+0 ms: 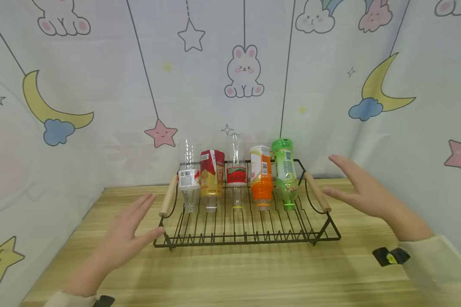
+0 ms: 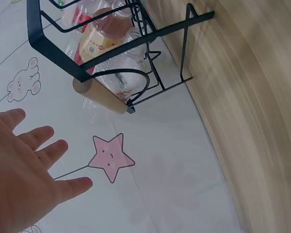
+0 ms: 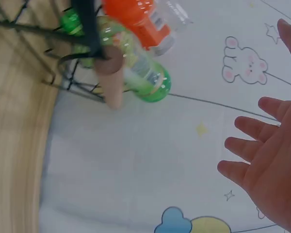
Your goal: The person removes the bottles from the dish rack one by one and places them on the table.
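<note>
A black wire rack (image 1: 246, 244) with wooden handles stands on the table. Several bottles lean in it, caps down: a clear bottle with a white label (image 1: 189, 179), a red and yellow bottle (image 1: 212, 177), a clear bottle with a red label (image 1: 237, 175), an orange and white bottle (image 1: 261, 179) and a green bottle (image 1: 286, 172). My left hand (image 1: 124, 238) hovers beside the left wooden handle (image 1: 169, 196), fingers extended, touching nothing. To the right of the right wooden handle (image 1: 317, 192), my right hand (image 1: 369, 194) is held up with straight fingers, also apart from the rack.
The wood-grain table (image 1: 230, 273) extends in front of the rack and to both sides. Behind it hangs a pale cloth (image 1: 115, 106) printed with moons, stars and rabbits. Black straps show at both wrists, such as the right wrist strap (image 1: 391, 256).
</note>
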{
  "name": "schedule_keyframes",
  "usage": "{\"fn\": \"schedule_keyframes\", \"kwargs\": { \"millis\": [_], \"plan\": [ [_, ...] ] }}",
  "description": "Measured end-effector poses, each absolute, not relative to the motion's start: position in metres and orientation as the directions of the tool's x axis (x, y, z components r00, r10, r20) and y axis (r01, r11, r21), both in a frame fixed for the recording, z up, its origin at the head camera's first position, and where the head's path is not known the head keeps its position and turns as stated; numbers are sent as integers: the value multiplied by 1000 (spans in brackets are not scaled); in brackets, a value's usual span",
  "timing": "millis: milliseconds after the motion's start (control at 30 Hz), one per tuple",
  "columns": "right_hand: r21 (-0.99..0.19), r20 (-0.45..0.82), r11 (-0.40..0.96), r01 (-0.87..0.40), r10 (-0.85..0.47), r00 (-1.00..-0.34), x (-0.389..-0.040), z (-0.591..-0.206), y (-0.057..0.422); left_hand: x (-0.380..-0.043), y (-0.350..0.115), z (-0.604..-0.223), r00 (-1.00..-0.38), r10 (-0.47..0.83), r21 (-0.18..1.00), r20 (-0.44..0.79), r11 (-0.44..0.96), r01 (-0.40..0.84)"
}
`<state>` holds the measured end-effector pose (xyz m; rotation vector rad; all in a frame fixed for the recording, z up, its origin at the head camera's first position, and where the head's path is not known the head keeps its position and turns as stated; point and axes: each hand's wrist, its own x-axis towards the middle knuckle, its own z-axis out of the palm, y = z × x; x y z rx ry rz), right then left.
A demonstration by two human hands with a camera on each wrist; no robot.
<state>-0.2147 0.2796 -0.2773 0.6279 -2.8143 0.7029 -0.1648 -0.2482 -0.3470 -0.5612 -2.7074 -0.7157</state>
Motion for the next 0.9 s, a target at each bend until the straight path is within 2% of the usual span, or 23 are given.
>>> {"fn": "schedule_keyframes", "kwargs": {
  "millis": [233,500,700,900],
  "plan": [
    [-447,233,788,-424,-355,-905,-241,-257,251,-167,-237,-356,-898,269,515,348,746,423],
    [-478,227,777,-409,-341,-912,-267,-247,227,-173,-230,-364,-912,216,571,349,722,390],
    [-515,213,762,-393,-331,-919,-287,-251,218,-175,-225,-373,-918,200,595,342,710,377],
    [-593,157,749,-295,-252,-955,-304,-262,213,-178,-225,-379,-926,169,608,338,712,352]
  ]
}}
